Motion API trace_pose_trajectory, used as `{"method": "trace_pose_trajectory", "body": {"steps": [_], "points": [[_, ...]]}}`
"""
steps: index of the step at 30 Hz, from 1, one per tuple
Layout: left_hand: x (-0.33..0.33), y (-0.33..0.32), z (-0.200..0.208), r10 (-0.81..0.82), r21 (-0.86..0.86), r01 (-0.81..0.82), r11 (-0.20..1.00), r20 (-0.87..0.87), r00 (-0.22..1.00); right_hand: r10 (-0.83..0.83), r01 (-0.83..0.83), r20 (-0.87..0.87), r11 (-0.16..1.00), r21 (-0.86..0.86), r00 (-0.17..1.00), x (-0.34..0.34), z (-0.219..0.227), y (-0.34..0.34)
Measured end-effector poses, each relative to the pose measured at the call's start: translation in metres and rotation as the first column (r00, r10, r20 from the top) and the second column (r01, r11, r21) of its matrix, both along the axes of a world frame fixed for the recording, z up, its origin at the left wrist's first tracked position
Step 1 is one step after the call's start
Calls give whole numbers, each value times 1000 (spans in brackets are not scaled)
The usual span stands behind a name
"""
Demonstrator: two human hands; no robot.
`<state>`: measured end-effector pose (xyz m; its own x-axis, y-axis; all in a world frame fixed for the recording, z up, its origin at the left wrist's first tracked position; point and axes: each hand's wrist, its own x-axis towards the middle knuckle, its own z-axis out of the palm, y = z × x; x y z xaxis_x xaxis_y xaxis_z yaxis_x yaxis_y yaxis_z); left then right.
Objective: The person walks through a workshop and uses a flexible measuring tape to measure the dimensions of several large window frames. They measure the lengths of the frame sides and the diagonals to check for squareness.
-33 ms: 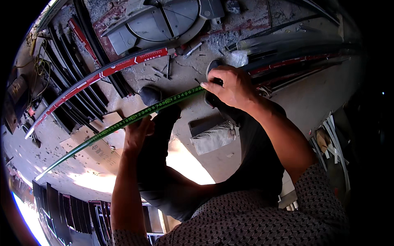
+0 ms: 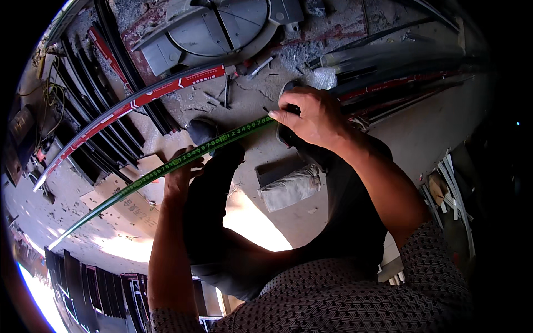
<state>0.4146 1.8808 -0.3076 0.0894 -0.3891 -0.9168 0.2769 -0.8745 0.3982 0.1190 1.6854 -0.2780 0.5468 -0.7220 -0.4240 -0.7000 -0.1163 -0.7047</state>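
Observation:
A green tape measure [image 2: 214, 143] stretches diagonally between my hands, and its blade runs on to the lower left. Bent fingers of my right hand [image 2: 313, 116] pinch it at its upper right end, thumb against the blade; a dark part within the grip is mostly hidden. Beneath the blade, my left hand [image 2: 179, 180] touches it, with fingers spread apart and partly covered by the tape. Beyond the blade lies a long curved strip [image 2: 139, 100] with a red and white label.
A grey round-topped machine base [image 2: 216, 33] sits at the top. Black profiles [image 2: 91, 105] lie on the left, more strips [image 2: 388, 83] on the right. Flattened cardboard [image 2: 130, 208] lies lower left. Between my feet is a grey cloth-wrapped box [image 2: 288, 188]. A marker [image 2: 261, 67] lies near the machine.
My left hand has loosened, its fingers spreading under the blade, and shifted slightly left. My right hand has moved slightly left with the tape.

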Motion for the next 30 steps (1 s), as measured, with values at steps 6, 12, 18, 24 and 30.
{"method": "trace_pose_trajectory", "body": {"steps": [6, 12, 18, 24, 30], "points": [[27, -52, -132, 430, -84, -446, 891, -156, 889, 28, -28, -2, 1000, -1, 1000, 16, -27, -6], [34, -95, -197, 844, -255, -884, 393, -282, 456, 90, -81, 112, 993, -82, 990, 25, -33, -5], [41, -101, -204, 815, -402, -877, 264, -394, 426, 200, -197, 90, 980, -42, 976, 21, -20, 11], [41, -83, -180, 749, -532, -815, 232, -436, 498, 226, -196, 172, 965, -177, 959, 7, -2, 43], [48, -64, -121, 675, -618, -784, 64, -552, 490, 303, -203, 245, 910, -362, 921, -8, 20, 84]]}}
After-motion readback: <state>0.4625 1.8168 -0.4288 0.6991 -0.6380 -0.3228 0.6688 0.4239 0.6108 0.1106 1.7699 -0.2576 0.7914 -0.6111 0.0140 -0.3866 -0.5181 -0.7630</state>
